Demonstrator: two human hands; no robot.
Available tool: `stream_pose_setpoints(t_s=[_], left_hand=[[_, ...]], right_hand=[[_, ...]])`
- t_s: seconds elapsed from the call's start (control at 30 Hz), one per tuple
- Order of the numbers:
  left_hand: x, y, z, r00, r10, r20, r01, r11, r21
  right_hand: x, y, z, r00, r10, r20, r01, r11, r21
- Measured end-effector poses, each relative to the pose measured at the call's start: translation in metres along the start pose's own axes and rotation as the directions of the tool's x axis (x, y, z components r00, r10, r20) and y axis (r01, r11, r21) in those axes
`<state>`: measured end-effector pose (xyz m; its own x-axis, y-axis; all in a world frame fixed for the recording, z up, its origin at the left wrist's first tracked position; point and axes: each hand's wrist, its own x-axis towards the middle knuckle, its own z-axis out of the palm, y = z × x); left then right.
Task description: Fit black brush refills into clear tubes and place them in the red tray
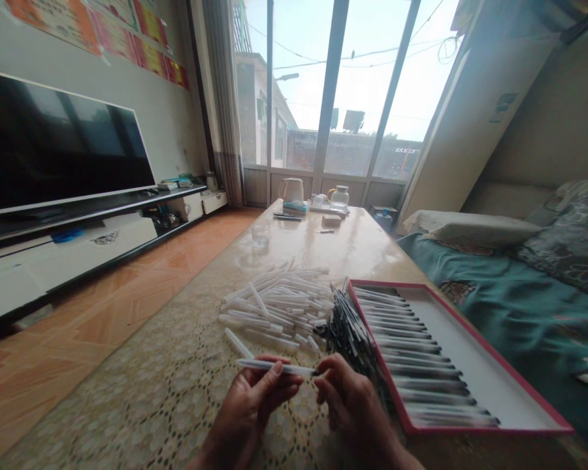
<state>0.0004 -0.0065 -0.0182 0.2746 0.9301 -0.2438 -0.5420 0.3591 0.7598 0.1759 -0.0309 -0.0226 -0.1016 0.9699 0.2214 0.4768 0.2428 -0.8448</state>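
Observation:
Near the front of the table, my left hand (264, 391) is closed around a white pen (284, 369), with the thumb on top of its barrel. My right hand (343, 391) pinches the dark right end of the same pen. Just beyond lies a loose heap of white pen barrels (279, 307), one of them close to my left fingers. Thin dark pen refills (350, 326) are piled beside that heap. To the right, a shallow red-rimmed box (500, 352) holds a row of pens (421, 352) with black ends.
The table (166, 352) has a patterned cover. A drinking glass (260, 236) stands beyond the barrels. A kettle (293, 190) and a glass jug (340, 197) stand at the far end. A sofa (451, 281) borders the right side; a television (63, 143) is at left.

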Motion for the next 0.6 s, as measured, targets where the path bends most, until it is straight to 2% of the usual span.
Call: stream_pose_setpoints(t_s=[0.13, 0.27, 0.47, 0.6], left_hand=[[-0.0013, 0.0005, 0.0006, 1.000, -0.007, 0.011, 0.007, 1.000, 0.009], [-0.0019, 0.0018, 0.0027, 0.999, -0.011, 0.033, 0.011, 1.000, 0.009], [0.0012, 0.0001, 0.0008, 0.998, -0.030, 0.052, 0.029, 0.999, 0.023], [0.0016, -0.0013, -0.0006, 1.000, -0.019, 0.008, 0.019, 1.000, 0.016]], right_hand=[[0.0002, 0.0011, -0.0023, 0.998, -0.062, 0.020, 0.064, 0.992, -0.107], [-0.0019, 0.0006, -0.0005, 0.995, -0.082, 0.048, 0.087, 0.989, -0.122], [-0.0025, 0.0009, 0.0058, 0.999, 0.017, 0.045, -0.015, 0.999, -0.042], [-0.0012, -0.0026, 0.0010, 0.999, 0.033, 0.029, -0.032, 0.999, -0.027]])
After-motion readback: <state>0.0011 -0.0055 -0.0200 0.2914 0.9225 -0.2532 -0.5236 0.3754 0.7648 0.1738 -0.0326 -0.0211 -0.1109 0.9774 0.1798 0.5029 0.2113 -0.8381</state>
